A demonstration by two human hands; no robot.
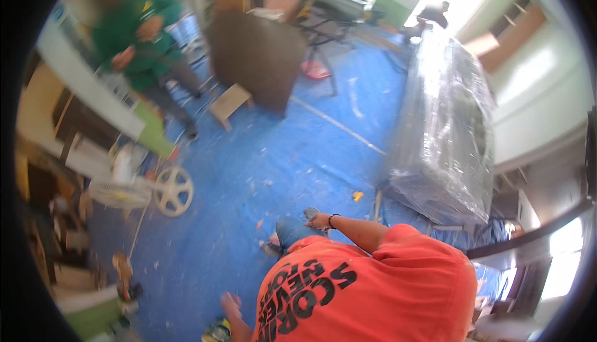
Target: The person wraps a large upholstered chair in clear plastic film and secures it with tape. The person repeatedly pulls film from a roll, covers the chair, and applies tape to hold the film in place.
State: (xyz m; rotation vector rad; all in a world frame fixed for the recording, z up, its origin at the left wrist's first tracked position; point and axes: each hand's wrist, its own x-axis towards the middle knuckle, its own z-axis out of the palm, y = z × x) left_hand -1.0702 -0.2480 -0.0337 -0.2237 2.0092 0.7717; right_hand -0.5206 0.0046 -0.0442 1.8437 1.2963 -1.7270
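Note:
My right hand (319, 221), with a dark bead bracelet (332, 221) at the wrist, is in front of my jeans (298, 232). Its fingers are drawn together, and whether they grip anything is too small to see. A grey shoe (311, 212) shows just beyond it. Low in the view, my left hand (231, 303) hangs blurred over the blue tarp (210, 239), so its finger pose is unclear. Beneath it at the bottom edge lies a dark-and-yellow item (217, 330). My orange T-shirt (373, 290) fills the lower middle.
A large plastic-wrapped furniture piece (440, 146) stands at right. At left are a white fan (120, 192) and a spoked white base (173, 192). A person in green (140, 57) stands near a wooden stool (231, 102) and a brown panel (256, 57). Another person (431, 15) is farther back.

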